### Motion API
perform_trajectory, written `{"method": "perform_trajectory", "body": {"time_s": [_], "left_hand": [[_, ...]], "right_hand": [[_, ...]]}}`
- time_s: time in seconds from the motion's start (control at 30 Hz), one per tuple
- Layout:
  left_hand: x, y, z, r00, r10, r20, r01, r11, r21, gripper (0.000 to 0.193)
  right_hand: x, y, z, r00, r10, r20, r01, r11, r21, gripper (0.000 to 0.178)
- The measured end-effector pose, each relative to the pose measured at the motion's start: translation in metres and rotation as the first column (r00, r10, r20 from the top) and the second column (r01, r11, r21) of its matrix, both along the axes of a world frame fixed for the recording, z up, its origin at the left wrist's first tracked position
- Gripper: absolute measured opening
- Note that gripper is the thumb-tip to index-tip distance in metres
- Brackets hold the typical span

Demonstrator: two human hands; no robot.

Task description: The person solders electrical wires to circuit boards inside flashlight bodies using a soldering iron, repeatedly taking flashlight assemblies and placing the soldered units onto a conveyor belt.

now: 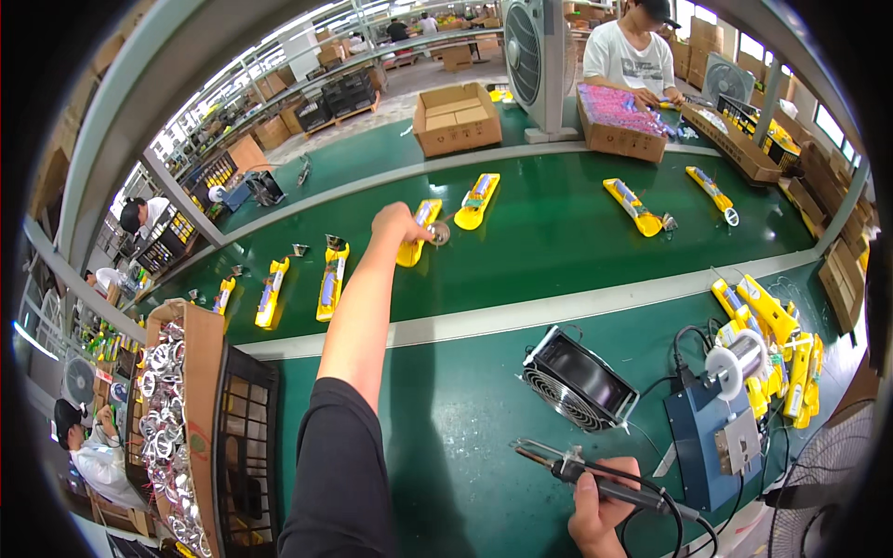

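My left arm stretches out over the green conveyor belt. At its end my left hand [398, 224] is closed at the edge of a yellow flashlight housing [409, 253], thumb beside a small round reflector [440, 232]; some of the fingers are hidden. Low on the right, my right hand [603, 507] grips a soldering iron [595, 476] with a solder feed tube, its tip pointing left above the green bench. More open yellow housings lie along the belt, such as one housing [477, 202] just beyond my left hand and another [331, 282] to its left.
A small black fan [579, 379] stands on the bench. Right of it are a blue solder feeder [712, 446] with a spool [739, 361] and a pile of yellow housings [791, 372]. A carton of reflectors [166, 418] stands left. Across the belt, a person works beside a carton [619, 138].
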State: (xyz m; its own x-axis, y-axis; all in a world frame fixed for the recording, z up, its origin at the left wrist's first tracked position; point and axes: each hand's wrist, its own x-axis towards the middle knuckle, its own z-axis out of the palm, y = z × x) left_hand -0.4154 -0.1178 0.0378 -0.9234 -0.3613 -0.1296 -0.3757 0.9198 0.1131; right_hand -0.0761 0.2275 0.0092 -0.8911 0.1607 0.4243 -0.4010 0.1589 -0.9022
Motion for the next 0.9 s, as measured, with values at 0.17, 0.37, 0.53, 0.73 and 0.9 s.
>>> {"method": "perform_trajectory", "body": {"time_s": [0.17,0.37,0.53,0.73,0.9], "left_hand": [[0.063,0.007,0.029,0.947,-0.321,-0.02,0.321,0.947,0.019,0.042],[0.16,0.024,0.05,0.734,-0.679,-0.018,0.676,0.733,-0.072,0.043],[0.268,0.061,0.056,0.46,-0.884,0.076,0.887,0.462,0.006,0.044],[0.347,0.102,0.031,0.14,-0.99,0.001,0.985,0.139,0.103,0.037],[0.381,0.107,0.019,0.3,-0.891,-0.342,0.883,0.395,-0.253,0.039]], "right_hand": [[-0.007,-0.008,0.016,0.997,-0.018,-0.074,0.001,0.975,-0.222,0.01],[-0.015,-0.003,0.012,0.977,-0.099,-0.189,0.059,0.977,-0.205,0.008],[-0.019,-0.002,0.013,0.953,-0.169,-0.252,0.127,0.977,-0.174,0.011],[-0.02,-0.001,0.012,0.929,-0.156,-0.336,0.106,0.981,-0.161,0.009],[-0.019,-0.004,0.004,0.958,-0.08,-0.275,0.026,0.981,-0.194,0.009]]}}
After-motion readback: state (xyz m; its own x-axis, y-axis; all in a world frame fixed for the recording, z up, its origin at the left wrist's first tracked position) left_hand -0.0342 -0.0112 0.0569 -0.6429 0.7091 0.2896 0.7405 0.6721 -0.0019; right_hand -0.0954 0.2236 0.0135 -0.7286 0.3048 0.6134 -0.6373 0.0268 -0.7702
